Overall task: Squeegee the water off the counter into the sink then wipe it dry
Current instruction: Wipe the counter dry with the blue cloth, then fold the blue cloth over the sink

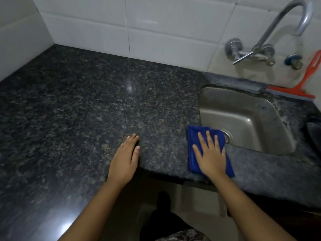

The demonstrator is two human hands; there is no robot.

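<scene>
A folded blue cloth (193, 136) lies on the dark speckled granite counter (86, 105), at the near left corner of the steel sink (243, 112). My right hand (210, 153) presses flat on the cloth with its fingers spread. My left hand (126, 159) rests flat on the bare counter near the front edge, holding nothing. A red squeegee (305, 84) leans against the tiled wall behind the sink at the far right, its blade on the ledge.
A chrome wall tap (271, 32) arches over the sink. White tiled walls (139, 28) bound the counter at the back and left. A dark round object (314, 133) sits at the right edge. The counter's front edge runs under my wrists.
</scene>
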